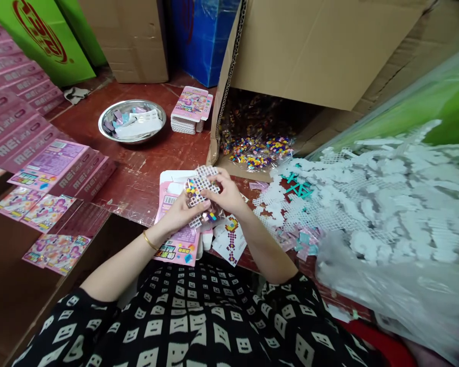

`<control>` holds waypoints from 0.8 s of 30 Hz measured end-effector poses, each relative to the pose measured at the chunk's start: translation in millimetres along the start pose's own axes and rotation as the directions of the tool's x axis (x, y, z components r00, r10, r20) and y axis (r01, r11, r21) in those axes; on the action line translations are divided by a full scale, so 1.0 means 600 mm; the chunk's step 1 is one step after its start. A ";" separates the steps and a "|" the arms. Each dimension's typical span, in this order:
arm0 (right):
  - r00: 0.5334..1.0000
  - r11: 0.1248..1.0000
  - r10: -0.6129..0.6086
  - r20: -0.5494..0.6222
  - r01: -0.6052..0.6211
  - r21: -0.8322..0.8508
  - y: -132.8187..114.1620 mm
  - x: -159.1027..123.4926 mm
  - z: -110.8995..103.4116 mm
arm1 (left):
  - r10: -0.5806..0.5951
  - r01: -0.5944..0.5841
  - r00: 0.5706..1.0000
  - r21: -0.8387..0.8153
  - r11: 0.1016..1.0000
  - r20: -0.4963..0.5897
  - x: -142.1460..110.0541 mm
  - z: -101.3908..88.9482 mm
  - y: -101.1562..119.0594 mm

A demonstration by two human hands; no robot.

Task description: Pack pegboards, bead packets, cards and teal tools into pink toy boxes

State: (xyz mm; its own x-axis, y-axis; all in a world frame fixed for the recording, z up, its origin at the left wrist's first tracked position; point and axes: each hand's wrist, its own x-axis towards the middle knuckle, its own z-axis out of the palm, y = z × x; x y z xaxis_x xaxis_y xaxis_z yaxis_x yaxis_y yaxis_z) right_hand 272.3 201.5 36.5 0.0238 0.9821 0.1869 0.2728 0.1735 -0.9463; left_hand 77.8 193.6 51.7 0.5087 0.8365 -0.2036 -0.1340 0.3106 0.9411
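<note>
My left hand [179,211] is closed around a clear bag of small coloured beads [210,216] and a white plastic grid [207,173]. From the other side, my right hand [227,191] pinches the upper part of the same grid, its thumb lying across the squares. Beneath both hands lies a flattened pink printed box [187,247] with a white flap. A white sheet with a pixel wand picture [231,242] rests partly under my right forearm.
Loose white grids [329,199] heap up on the right, with teal pieces [298,188] among them. Behind stands a carton [298,51] holding bead bags [260,153]. A metal bowl [132,140], stacked cards [191,107] and pink boxes [19,122] are farther left.
</note>
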 end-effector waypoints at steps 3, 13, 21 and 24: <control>0.969 0.966 0.193 -0.153 -0.214 -0.142 0.042 0.007 -0.023 | -0.041 0.037 0.993 -0.035 0.999 -0.114 -0.025 -0.015 0.008; 0.733 0.681 0.628 -0.261 -0.680 -0.272 0.129 -0.011 -0.107 | -0.272 0.223 0.948 -0.263 0.939 -0.167 -0.086 -0.038 0.006; 0.923 0.888 0.279 -0.266 -0.143 0.436 -0.018 -0.105 -0.001 | -0.211 0.152 0.927 -0.204 0.967 -0.310 -0.078 -0.016 -0.018; 0.900 0.957 0.082 -0.428 0.049 0.287 -0.048 -0.151 0.083 | -0.159 0.105 0.936 -0.181 0.978 -0.315 -0.084 0.015 -0.030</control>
State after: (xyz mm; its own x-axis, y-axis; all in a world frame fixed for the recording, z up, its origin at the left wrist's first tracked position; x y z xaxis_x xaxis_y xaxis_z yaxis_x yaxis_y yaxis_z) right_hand 214.6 111.1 33.7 0.4560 0.8665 0.2032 -0.0142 0.2354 -0.9718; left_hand 62.3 141.9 47.2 0.2298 0.8755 -0.4252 -0.2314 0.4735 0.8499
